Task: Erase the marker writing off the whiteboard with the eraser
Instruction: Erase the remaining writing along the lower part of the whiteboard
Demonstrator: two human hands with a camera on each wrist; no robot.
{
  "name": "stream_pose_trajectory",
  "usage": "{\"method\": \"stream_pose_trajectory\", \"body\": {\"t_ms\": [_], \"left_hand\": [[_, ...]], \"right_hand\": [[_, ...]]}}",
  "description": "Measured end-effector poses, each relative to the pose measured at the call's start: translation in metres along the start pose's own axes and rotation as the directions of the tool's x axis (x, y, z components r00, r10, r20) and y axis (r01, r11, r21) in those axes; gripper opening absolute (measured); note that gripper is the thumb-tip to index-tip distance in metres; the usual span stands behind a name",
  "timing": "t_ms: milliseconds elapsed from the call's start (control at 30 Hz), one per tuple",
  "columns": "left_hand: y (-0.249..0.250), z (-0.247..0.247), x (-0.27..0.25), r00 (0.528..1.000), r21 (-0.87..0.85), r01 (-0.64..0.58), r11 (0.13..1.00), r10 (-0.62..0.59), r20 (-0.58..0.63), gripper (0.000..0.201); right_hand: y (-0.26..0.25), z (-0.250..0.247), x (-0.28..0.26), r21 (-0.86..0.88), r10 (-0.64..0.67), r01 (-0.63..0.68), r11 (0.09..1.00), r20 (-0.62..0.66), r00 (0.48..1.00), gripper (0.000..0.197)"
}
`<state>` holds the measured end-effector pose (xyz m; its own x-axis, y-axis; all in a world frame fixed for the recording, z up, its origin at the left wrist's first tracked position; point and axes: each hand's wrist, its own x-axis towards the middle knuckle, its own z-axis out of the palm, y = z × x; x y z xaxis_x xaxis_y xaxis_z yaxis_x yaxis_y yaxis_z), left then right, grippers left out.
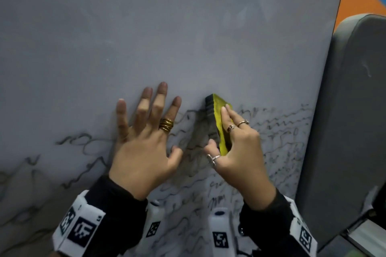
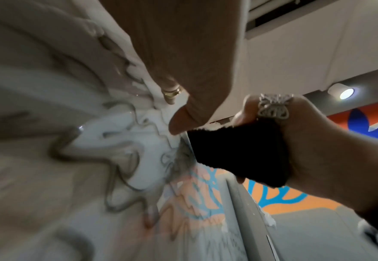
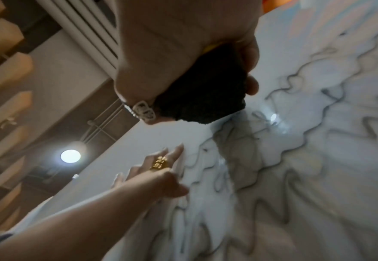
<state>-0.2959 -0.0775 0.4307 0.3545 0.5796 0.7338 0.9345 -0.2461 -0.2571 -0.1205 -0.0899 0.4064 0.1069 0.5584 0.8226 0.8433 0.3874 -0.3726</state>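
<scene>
A: Grip status, right hand [image 1: 240, 152]: we have it clamped on the eraser [image 1: 219, 121]. The thumb sits on the near black edge, and the fingers [image 1: 226, 115] lie along the yellow back.

B: Confirmed from the right wrist view. The right hand [image 3: 172, 53] wraps the eraser [image 3: 203, 91], and its black felt face is turned toward the whiteboard [image 3: 317, 159]. We cannot tell from that view whether the felt lies fully flat on the surface.

A: Grip status, left hand [image 1: 144, 142]: we hold nothing with it. The fingers are straight and spread, and the palm is laid against the whiteboard [image 1: 188, 37] just left of the eraser.

B: Location of the eraser: at the upper edge of the marker writing [image 1: 271, 131], between the left hand and the right border of the board. In the left wrist view the eraser [image 2: 239, 151] appears as a dark block beside the left thumb [image 2: 183, 121].

A: Surface condition: the upper part of the board is wiped grey. Wavy black scribbles cover the lower band on both sides of the hands, with a smeared patch directly below the eraser.

B: Adjacent item: a grey padded panel [image 1: 351, 110] stands at the board's right edge.
</scene>
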Motion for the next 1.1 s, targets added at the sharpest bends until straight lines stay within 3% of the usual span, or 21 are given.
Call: {"method": "stream_pose_trajectory", "body": {"t_ms": [167, 233, 333, 500, 667, 800, 1100], "left_hand": [[-0.002, -0.002, -0.002, 1.000, 0.032, -0.020, 0.999, 0.019, 0.019, 0.084], [0.000, -0.002, -0.002, 1.000, 0.024, -0.003, 1.000, 0.003, 0.026, 0.084], [0.005, -0.002, 0.000, 0.998, 0.012, 0.036, 0.999, -0.036, 0.041, 0.083], [0.013, -0.006, -0.001, 0.991, -0.064, 0.123, 0.990, -0.120, 0.058, 0.082], [0.024, -0.011, -0.011, 0.940, -0.137, 0.338, 0.931, -0.341, 0.003, 0.085], [0.020, -0.007, -0.021, 0.925, -0.074, 0.379, 0.923, -0.379, 0.013, 0.092], [0.019, 0.008, -0.021, 0.921, -0.017, 0.388, 0.921, -0.388, -0.036, 0.093]], "right_hand": [[0.044, -0.007, 0.016, 0.114, 0.250, -0.239, 0.964, -0.104, 0.963, 0.082], [0.041, -0.003, 0.018, 0.137, 0.279, -0.263, 0.955, -0.119, 0.953, 0.080], [0.019, 0.003, 0.012, 0.130, 0.222, -0.208, 0.969, -0.103, 0.970, 0.087], [-0.014, 0.007, -0.012, 0.120, -0.016, 0.016, 0.993, 0.006, 1.000, 0.080], [0.018, 0.000, -0.001, 0.094, 0.129, -0.121, 0.988, -0.080, 0.988, 0.080], [0.024, 0.003, 0.004, 0.174, 0.177, -0.159, 0.972, -0.093, 0.980, 0.084], [-0.032, 0.010, -0.023, 0.136, -0.036, 0.028, 0.990, 0.056, 0.998, 0.082]]}}
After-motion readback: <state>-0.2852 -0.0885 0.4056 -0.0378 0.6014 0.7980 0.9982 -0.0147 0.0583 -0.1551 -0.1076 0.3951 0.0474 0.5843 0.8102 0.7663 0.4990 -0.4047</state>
